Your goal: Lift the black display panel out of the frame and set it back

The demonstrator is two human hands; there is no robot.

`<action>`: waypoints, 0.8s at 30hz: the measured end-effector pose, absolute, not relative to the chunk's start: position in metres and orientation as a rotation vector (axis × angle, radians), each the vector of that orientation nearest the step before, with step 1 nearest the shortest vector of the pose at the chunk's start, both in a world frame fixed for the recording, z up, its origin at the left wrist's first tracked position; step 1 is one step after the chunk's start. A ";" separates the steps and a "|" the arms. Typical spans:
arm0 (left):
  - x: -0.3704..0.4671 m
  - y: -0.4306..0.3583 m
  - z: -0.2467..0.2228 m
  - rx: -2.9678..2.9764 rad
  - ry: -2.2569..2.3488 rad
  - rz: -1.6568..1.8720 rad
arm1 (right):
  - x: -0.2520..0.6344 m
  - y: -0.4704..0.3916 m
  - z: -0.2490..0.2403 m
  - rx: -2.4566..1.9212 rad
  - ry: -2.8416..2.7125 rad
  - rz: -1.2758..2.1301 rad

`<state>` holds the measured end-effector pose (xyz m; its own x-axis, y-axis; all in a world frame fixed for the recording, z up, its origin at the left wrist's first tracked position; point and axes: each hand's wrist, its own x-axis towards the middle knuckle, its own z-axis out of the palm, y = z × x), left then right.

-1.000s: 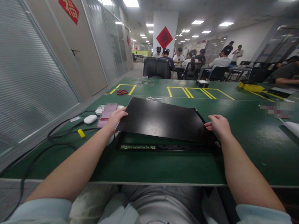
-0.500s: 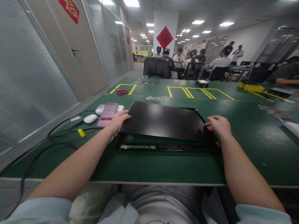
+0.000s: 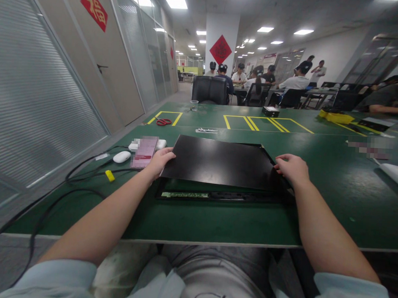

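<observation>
A flat black screen panel (image 3: 221,161) is tilted over a black frame (image 3: 273,198) on the green table. Its left end is raised, and its right part sits within the frame's right side. Along the frame's near side runs a green circuit board strip (image 3: 185,195). My left hand (image 3: 161,159) is closed round the panel's left edge, thumb on top and fingers underneath. At the right edge, my right hand (image 3: 291,166) pinches with thumb and forefinger; exactly how much of the frame it touches is hidden.
Left of my hand lie a phone (image 3: 145,153), a white mouse (image 3: 121,157), a yellow piece (image 3: 110,176) and black cables (image 3: 74,178). Red-handled scissors (image 3: 163,122) and a clear cup (image 3: 193,105) lie further back. A yellow tray (image 3: 336,116) is at the far right; people sit beyond.
Hardly anything differs. The whole view has shifted slightly, and both hands keep their places on the panel's edges.
</observation>
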<state>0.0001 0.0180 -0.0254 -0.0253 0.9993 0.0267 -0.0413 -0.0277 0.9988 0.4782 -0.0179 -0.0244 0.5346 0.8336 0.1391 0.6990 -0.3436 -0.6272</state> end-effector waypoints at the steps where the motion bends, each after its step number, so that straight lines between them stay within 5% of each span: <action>1: 0.000 0.018 -0.025 1.190 1.183 1.264 | 0.478 -0.018 -0.024 -2.137 -1.240 0.263; 24: 0.007 0.009 -0.012 1.152 1.272 1.281 | 0.469 -0.021 -0.020 -2.260 -1.342 0.094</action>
